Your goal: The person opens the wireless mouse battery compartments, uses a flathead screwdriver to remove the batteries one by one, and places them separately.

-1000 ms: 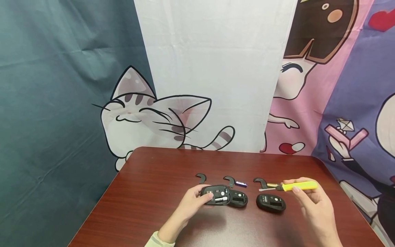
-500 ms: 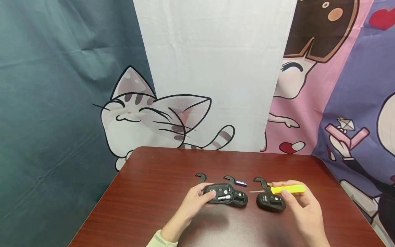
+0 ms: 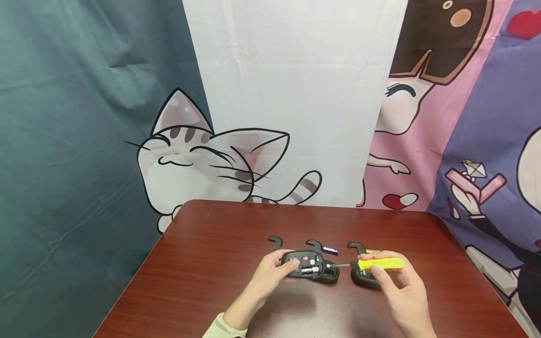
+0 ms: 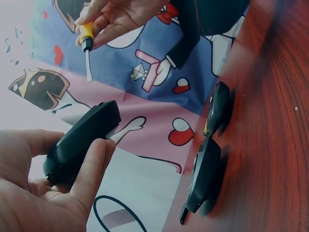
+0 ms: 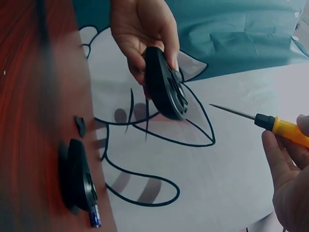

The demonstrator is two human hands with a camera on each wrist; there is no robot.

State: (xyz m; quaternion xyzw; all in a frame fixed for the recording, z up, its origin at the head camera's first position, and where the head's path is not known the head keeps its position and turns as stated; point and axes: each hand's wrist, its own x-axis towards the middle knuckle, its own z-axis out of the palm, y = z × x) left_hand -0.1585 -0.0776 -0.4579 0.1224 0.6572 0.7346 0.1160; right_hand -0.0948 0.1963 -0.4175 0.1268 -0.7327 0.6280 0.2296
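Note:
My left hand [image 3: 270, 272] grips a black computer mouse [image 3: 297, 256], underside up, with a silver battery [image 3: 310, 270] in its uncovered slot. The thumb lies on the mouse's underside. In my right hand [image 3: 399, 286] is a screwdriver [image 3: 382, 264] with a yellow handle and a flat metal blade. Its blade points left toward the held mouse; the right wrist view shows a gap between the tip and the mouse [image 5: 164, 87]. Behind the held mouse, a second mouse [image 3: 331, 274] lies bottom up on the table. A third mouse [image 3: 364, 278] is partly hidden by my right hand.
Dark curved battery covers lie behind the mice: one at left [image 3: 275, 242], one in the middle [image 3: 314, 244], one at right [image 3: 356, 247]. A purple battery [image 3: 330, 250] is beside the middle cover. The brown table [image 3: 228, 234] ends at a printed cartoon curtain [image 3: 296, 94].
My right hand has brought the screwdriver left, its tip now near the held mouse and its handle over the third mouse. My left hand has shifted slightly right with the mouse.

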